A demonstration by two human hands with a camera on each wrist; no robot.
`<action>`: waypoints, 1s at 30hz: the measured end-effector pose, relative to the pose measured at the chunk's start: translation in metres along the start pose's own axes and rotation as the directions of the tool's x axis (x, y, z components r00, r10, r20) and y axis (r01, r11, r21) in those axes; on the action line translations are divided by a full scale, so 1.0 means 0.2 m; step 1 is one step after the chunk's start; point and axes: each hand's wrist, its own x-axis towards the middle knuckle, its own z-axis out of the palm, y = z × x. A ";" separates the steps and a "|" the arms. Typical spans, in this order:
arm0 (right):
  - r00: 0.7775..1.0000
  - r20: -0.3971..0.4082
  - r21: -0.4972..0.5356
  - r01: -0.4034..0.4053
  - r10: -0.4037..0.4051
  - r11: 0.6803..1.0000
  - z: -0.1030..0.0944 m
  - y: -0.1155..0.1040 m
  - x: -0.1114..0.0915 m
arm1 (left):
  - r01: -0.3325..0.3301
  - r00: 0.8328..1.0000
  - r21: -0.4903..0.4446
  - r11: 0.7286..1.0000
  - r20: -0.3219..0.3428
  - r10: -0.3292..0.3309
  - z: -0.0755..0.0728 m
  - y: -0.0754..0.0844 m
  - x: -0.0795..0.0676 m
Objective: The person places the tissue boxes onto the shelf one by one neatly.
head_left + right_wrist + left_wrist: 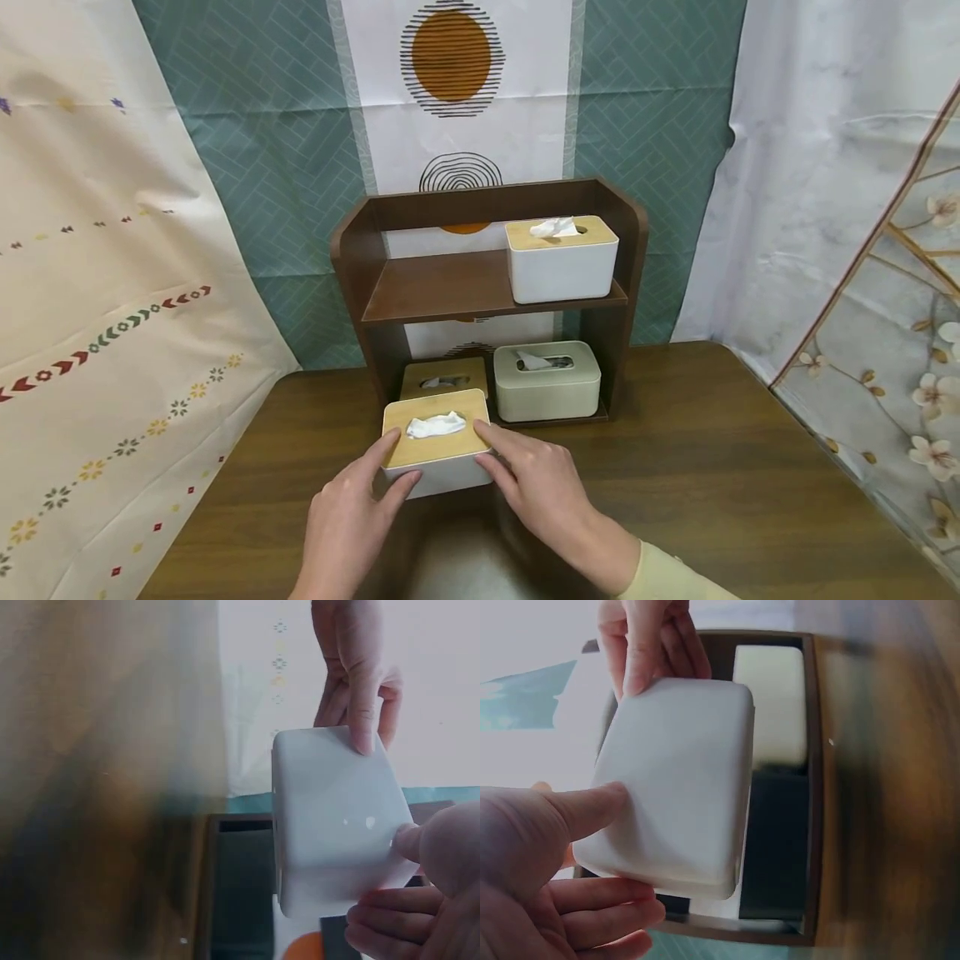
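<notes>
A white tissue box [442, 477] with a light wooden lid is held between both hands, in front of the shelf unit. A white tissue pokes from its oval slot. My left hand [348, 508] grips its left end, thumb on the white front wall and index finger at the lid's edge. At the other end, my right hand [540, 482] holds it the same way. Both wrist views show the box's plain front wall [679, 780] with a thumb pressed on it from each end. The box is raised in front of the lower compartment.
A dark brown two-tier shelf [442, 283] stands on the wooden table [720, 467]. Its upper tier carries a second white wooden-lidded tissue box [564, 271] at right. Below are a grey-green tissue box [551, 396] and, at left, a brown-topped one [468, 373], partly hidden. Patterned cloths hang around.
</notes>
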 end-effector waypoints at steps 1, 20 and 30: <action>1.000 -0.016 0.011 0.007 -0.006 1.000 -0.01 0.00 0.01 | 0.004 1.000 -0.004 1.000 -0.003 -0.004 -0.01 0.01 0.00; 0.987 -0.146 0.024 0.073 -0.068 0.997 -0.25 -0.03 0.19 | -0.166 0.953 -0.034 0.986 -0.264 0.151 -0.13 0.18 0.11; 0.978 -0.185 -0.001 0.092 -0.091 0.996 -0.37 -0.06 0.33 | -0.229 0.926 -0.037 0.973 -0.317 0.206 -0.22 0.26 0.24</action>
